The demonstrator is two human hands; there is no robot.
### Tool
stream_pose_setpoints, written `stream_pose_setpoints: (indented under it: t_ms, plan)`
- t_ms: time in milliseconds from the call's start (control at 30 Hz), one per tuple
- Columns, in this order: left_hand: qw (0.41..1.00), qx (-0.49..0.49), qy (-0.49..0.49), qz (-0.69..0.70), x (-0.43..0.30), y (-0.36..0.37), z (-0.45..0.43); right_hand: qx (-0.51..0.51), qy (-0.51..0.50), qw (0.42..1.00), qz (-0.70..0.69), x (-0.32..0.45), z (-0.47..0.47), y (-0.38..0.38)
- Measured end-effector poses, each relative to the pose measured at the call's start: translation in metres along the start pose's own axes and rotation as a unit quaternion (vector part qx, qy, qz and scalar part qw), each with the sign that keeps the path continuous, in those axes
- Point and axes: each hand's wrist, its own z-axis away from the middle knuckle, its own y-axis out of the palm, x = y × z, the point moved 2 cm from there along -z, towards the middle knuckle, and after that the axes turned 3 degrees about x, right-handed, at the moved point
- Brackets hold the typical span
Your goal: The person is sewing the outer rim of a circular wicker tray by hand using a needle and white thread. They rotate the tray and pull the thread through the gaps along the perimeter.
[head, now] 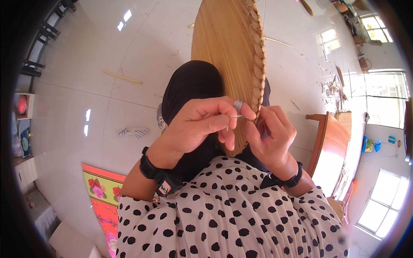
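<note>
A flat woven plant-fibre piece (226, 42) with a braided edge (257, 64) along its right side stands upright between my knees, its lower end near my lap. My left hand (206, 122) is in front of its face, thumb and index finger pinching a thin, bent metal needle or wire (235, 116); a ridged metal ring (238, 105) sits on one of its fingers. At the braided edge, my right hand (271, 135) has its thumb and fingertips against the rim from the right. Whether those fingertips also hold a thread or strand cannot be told.
A wooden bench or low table (332, 142) is on the right. Fibre scraps (332, 87) and a long strip (122, 76) lie on the tiled floor. A crumpled striped cloth or wrapper (134, 132) lies at the left, above a floral mat (105, 193).
</note>
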Motion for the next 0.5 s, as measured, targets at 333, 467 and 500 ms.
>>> stream_pose_setpoints:
  t_ms: [333,467,500]
  plan:
    - [0.989,-0.022,0.036,-0.14,-0.015,0.005,-0.005,-0.007,-0.034,0.997,0.071,0.014,-0.008,0.0]
    - [0.986,-0.018,0.026,-0.165,-0.021,0.007,-0.004,0.0,-0.032,0.996,0.078,0.013,-0.007,-0.001]
    - [0.986,-0.021,0.025,-0.164,-0.022,0.007,-0.003,-0.001,-0.033,0.996,0.078,0.013,-0.007,-0.001]
